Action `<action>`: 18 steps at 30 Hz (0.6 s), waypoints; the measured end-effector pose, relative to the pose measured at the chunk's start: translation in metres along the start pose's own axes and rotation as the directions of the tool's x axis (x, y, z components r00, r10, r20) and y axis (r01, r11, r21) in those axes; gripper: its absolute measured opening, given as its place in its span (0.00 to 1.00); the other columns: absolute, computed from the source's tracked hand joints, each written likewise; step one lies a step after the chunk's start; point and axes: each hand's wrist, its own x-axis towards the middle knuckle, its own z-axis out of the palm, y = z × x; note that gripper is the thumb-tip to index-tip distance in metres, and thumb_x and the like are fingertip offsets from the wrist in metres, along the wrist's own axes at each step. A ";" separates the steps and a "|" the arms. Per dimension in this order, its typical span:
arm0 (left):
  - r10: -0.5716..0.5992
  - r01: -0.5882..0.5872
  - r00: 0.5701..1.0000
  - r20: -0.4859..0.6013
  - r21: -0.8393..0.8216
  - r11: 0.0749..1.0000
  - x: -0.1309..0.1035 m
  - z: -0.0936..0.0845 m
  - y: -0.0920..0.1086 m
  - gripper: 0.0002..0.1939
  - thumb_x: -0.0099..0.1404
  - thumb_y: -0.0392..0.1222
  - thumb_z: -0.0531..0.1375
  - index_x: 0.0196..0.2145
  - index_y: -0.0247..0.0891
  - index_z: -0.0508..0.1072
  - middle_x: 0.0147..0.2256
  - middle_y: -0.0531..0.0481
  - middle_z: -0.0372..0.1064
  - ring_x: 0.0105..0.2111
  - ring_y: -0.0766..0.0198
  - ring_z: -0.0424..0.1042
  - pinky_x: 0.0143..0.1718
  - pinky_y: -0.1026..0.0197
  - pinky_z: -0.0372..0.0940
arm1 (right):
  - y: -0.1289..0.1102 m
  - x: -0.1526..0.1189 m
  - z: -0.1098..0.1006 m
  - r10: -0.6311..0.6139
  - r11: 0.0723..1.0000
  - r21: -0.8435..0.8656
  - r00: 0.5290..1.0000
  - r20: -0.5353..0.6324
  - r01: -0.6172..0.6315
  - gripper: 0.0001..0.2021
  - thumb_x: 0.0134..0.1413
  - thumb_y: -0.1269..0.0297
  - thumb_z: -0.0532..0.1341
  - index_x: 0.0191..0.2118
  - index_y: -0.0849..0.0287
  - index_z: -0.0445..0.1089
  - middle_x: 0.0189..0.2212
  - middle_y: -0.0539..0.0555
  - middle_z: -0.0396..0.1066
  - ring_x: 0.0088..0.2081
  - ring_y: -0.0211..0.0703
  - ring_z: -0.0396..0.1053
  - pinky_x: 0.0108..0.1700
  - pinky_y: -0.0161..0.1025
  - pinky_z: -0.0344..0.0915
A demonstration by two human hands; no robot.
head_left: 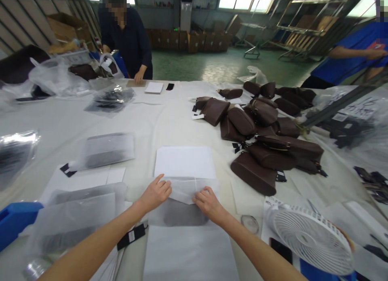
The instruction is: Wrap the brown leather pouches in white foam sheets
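A frosted translucent bag [185, 213] lies in front of me with a dark item showing through it. Its upper edge is folded over as a pale flap [183, 188]. My left hand [157, 193] pinches the flap's left end, fingers curled. At the right end, my right hand [208, 204] grips the same flap between thumb and fingers. White sheets [184, 159] lie just beyond the bag, and another pale sheet [190, 252] is on the near side. What the dark item is cannot be made out through the bag.
Brown leather pouches [257, 174] are heaped on the right. Filled frosted bags [106, 149] and a black tag [131, 236] lie left. A white fan [312, 238] and a phone [280, 250] sit near right. A person [127, 42] stands across the table; another [348, 54] is far right.
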 end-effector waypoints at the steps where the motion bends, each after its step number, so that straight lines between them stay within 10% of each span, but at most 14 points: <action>1: 0.014 -0.014 1.000 0.008 0.009 1.000 -0.007 0.006 0.001 0.14 0.66 0.29 0.47 0.37 0.37 0.71 0.43 0.45 0.70 0.40 0.64 0.68 0.57 0.48 0.57 | -0.001 -0.004 0.002 -0.001 1.000 0.005 1.000 -0.020 0.001 0.11 0.62 0.71 0.50 0.39 0.57 0.69 0.36 0.53 0.72 0.37 0.39 0.63 0.49 0.46 0.54; 6: -0.048 0.046 0.995 0.091 0.020 0.999 -0.040 0.028 0.022 0.13 0.65 0.28 0.48 0.33 0.36 0.71 0.42 0.44 0.70 0.38 0.63 0.69 0.50 0.51 0.62 | -0.006 -0.028 0.016 0.003 1.000 -0.004 0.999 -0.047 -0.004 0.14 0.61 0.73 0.51 0.48 0.55 0.67 0.52 0.55 0.69 0.53 0.44 0.62 0.54 0.51 0.53; 11: -0.174 0.179 0.982 0.077 -0.067 0.982 -0.028 0.013 0.052 0.09 0.66 0.39 0.53 0.39 0.40 0.72 0.48 0.42 0.68 0.49 0.55 0.65 0.57 0.41 0.53 | -0.008 -0.040 0.028 0.063 0.997 -0.030 0.997 -0.034 -0.064 0.17 0.61 0.73 0.49 0.53 0.55 0.64 0.53 0.55 0.68 0.56 0.45 0.61 0.54 0.52 0.55; 18: -0.200 0.208 0.965 0.170 -0.031 0.978 -0.020 0.044 0.083 0.38 0.54 0.46 0.65 0.60 0.53 0.56 0.64 0.45 0.48 0.63 0.41 0.46 0.57 0.32 0.50 | -0.050 -0.070 0.030 0.299 0.954 -0.034 0.954 0.040 -0.297 0.17 0.61 0.73 0.50 0.52 0.51 0.65 0.51 0.56 0.70 0.52 0.44 0.65 0.55 0.54 0.54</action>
